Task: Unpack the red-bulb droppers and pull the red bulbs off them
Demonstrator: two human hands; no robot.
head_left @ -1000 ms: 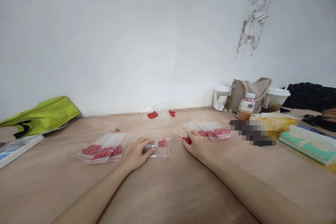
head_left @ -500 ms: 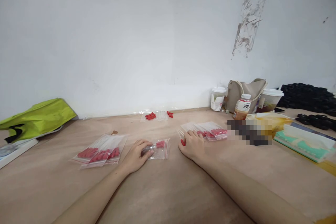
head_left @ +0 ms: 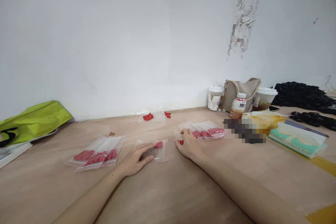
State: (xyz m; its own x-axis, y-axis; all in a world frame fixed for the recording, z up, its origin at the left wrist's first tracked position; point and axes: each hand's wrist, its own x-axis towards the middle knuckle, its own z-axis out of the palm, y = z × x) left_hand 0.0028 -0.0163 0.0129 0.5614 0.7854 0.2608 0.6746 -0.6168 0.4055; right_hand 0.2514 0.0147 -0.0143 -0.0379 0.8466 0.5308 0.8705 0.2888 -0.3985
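Observation:
My left hand (head_left: 137,158) lies palm down over a single clear zip bag (head_left: 160,155) on the table. Its fingers are stretched out and the thumb is apart. A few small red pieces (head_left: 158,145) show inside that bag, just past the fingertips. On the right, my right hand (head_left: 189,145) has bent fingers closed over the left end of a fanned row of zip bags (head_left: 208,128) holding red pieces. Its fingertip contact is partly hidden. Left of my left hand lies another fanned stack of zip bags (head_left: 101,152) with red pieces.
Loose red pieces on clear plastic (head_left: 148,116) lie by the wall. Further right stand a cup (head_left: 214,98), a bottle (head_left: 238,106), a grey bag (head_left: 243,91) and a tissue pack (head_left: 298,140). A black heap (head_left: 304,96) is behind. A green bag (head_left: 39,120) lies left.
My left fingers have straightened and loosened over the single zip bag, and more of the bag shows. My right hand stays at the fanned row. The whole view has shifted slightly.

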